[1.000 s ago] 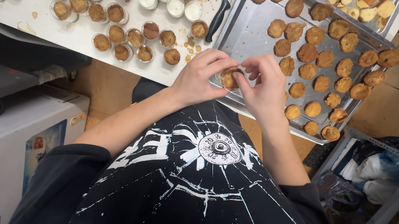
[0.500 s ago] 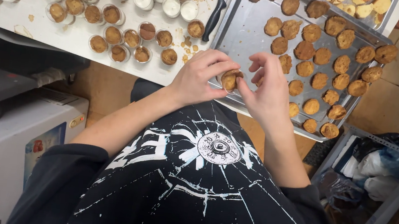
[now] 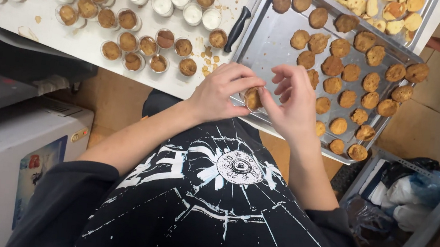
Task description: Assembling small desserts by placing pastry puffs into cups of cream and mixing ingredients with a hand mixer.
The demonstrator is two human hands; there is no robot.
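I held one small brown cookie (image 3: 252, 98) between both hands, just over the near edge of the metal baking tray (image 3: 273, 41). My left hand (image 3: 223, 92) had its fingertips pinched on the cookie's left side, thumb beneath and the fingers curled over the top. My right hand (image 3: 291, 101) met it from the other side, thumb and forefinger pressed to the cookie while the remaining fingers stood loosely spread above the tray. Most of the cookie was hidden by my fingers, so it may have sat in a small clear cup; I could not tell.

On the tray lay rows of round brown cookies (image 3: 342, 71), most toward its far and right parts, with a bare stretch of metal nearer me on the left. A second tray (image 3: 424, 31) beyond it held paler pieces. A black-handled knife (image 3: 237, 27) lay on the white table (image 3: 126, 77), just beside the tray's left rim. Further left stood small clear cups topped with cookies (image 3: 130, 41), and behind them cups of white cream (image 3: 162, 2). Crumbs (image 3: 207, 61) were scattered near the knife.
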